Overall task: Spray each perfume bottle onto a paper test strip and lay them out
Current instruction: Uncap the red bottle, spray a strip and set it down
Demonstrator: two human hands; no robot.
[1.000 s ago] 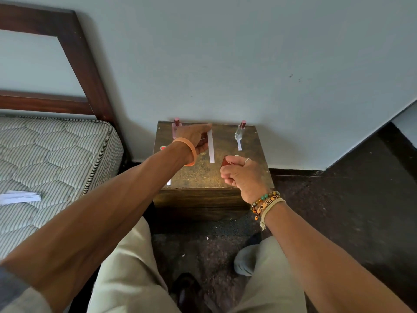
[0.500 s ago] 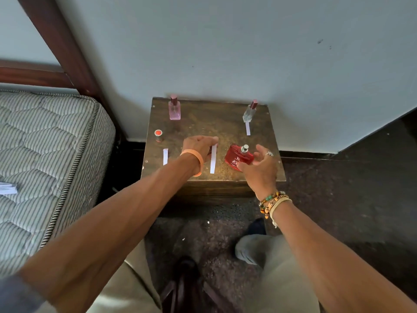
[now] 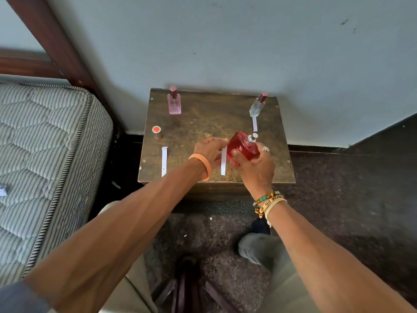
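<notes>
Spraying step: right hand [image 3: 255, 168] grips the red bottle [image 3: 242, 148] beside the strip [image 3: 223, 164] pinched by left hand [image 3: 208, 150]; next, aim nozzle [image 3: 253, 137] at it.

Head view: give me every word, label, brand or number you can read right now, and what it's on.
Nothing here reads clearly.
red perfume bottle in the right hand: white emblem, too blurred to read.
lettered wristband on the right wrist: dark lettering, too small to read.
test strip in the left hand, pink bottle, clear bottle: no print visible.
</notes>
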